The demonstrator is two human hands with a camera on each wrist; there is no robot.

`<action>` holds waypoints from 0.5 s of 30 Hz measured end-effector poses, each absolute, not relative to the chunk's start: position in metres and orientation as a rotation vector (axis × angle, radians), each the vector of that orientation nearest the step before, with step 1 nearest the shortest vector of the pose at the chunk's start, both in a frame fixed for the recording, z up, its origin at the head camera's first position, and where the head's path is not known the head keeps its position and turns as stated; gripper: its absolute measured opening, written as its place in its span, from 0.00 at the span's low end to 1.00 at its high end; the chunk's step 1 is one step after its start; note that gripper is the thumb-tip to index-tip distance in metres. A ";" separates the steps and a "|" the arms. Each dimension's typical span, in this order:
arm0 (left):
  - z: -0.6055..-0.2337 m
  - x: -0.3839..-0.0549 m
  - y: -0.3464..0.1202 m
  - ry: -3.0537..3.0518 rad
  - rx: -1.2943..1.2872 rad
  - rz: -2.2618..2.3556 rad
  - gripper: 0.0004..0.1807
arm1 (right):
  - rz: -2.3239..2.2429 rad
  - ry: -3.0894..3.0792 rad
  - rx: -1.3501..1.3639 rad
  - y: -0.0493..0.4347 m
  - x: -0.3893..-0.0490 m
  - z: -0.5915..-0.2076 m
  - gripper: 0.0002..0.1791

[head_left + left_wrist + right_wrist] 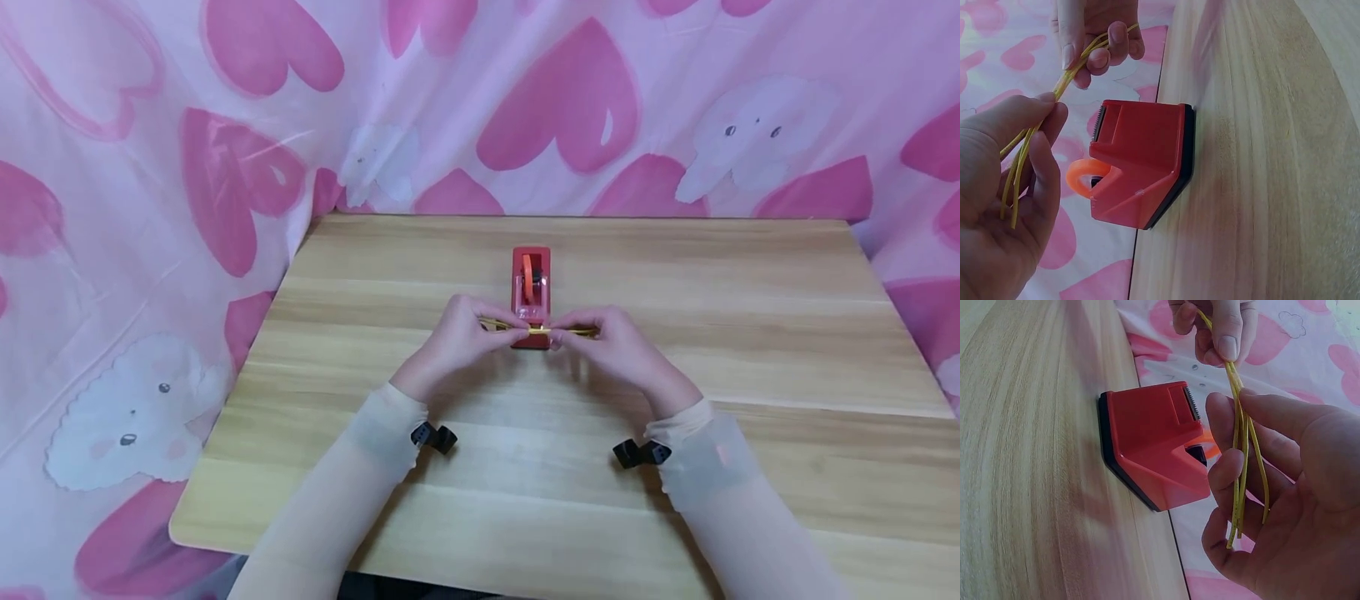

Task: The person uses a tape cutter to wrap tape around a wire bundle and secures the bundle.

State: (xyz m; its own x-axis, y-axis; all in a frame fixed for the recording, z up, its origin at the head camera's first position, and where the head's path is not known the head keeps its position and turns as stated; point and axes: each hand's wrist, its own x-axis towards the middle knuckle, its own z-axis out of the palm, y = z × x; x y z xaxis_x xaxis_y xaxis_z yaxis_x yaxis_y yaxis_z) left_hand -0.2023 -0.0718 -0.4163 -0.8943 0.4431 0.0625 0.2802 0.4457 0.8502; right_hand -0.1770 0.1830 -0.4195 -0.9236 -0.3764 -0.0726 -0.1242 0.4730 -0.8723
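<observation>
A small bundle of thin yellow wires (538, 331) stretches between both hands, in front of the red tape dispenser. My left hand (467, 337) pinches one side of it between thumb and fingertips; loose wire ends (1017, 181) hang over that palm in the left wrist view. On the other side my right hand (613, 340) pinches the bundle the same way, and several wire ends (1242, 487) fan out beneath its thumb. Between the two pinches, the strands lie close together in a short, slightly shiny stretch. Just beyond the hands stands the tape dispenser (1144, 140), with a serrated cutter and an orange ring inside.
The wooden table (750, 333) spreads out on all sides of the dispenser. Pink curtain cloth (450, 100) with hearts hangs behind its far edge and along the left. Small black cameras (642, 454) are strapped at both wrists.
</observation>
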 end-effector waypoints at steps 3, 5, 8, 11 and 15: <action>-0.412 -0.207 -0.071 2.541 0.651 1.430 0.04 | -1.424 2.488 -0.430 0.185 -0.181 -0.415 0.13; -0.410 -0.210 -0.071 2.548 0.652 1.425 0.04 | -1.415 2.494 -0.414 0.185 -0.184 -0.413 0.14; -0.410 -0.211 -0.071 2.556 0.653 1.416 0.03 | -1.408 2.493 -0.378 0.185 -0.185 -0.412 0.15; -0.413 -0.210 -0.070 2.568 0.676 1.408 0.03 | -1.414 2.484 -0.357 0.184 -0.184 -0.414 0.16; -0.418 -0.209 -0.070 2.582 0.718 1.417 0.04 | -1.417 2.474 -0.343 0.184 -0.182 -0.419 0.15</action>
